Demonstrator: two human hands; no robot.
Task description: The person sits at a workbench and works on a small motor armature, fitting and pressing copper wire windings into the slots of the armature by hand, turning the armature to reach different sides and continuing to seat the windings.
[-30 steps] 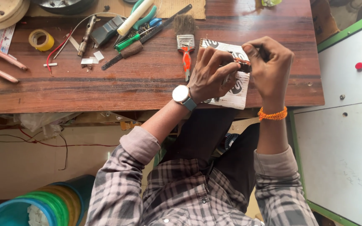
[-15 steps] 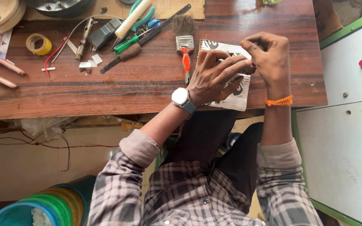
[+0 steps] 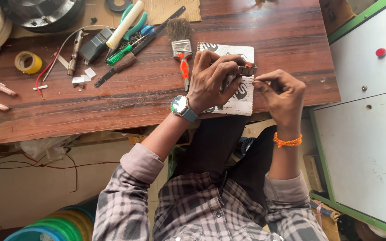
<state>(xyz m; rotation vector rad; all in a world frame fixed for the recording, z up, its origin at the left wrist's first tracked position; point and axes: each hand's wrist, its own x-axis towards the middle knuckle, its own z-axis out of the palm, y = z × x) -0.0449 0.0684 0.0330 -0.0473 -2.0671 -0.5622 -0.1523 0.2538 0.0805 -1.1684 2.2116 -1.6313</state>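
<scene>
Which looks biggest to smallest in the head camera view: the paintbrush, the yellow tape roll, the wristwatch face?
1. Paintbrush, clearly largest.
2. Yellow tape roll.
3. Wristwatch face, nearly the roll's size and nearer the camera, so that order is unsure.

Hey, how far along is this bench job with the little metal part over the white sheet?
Done: not much shows as finished; tools like the paintbrush and yellow tape roll lie set aside on the wooden bench. In hand: the left hand grips a small metal part above the white printed sheet, while the right hand pinches something too thin to identify beside it. What is left cannot be told.
</scene>
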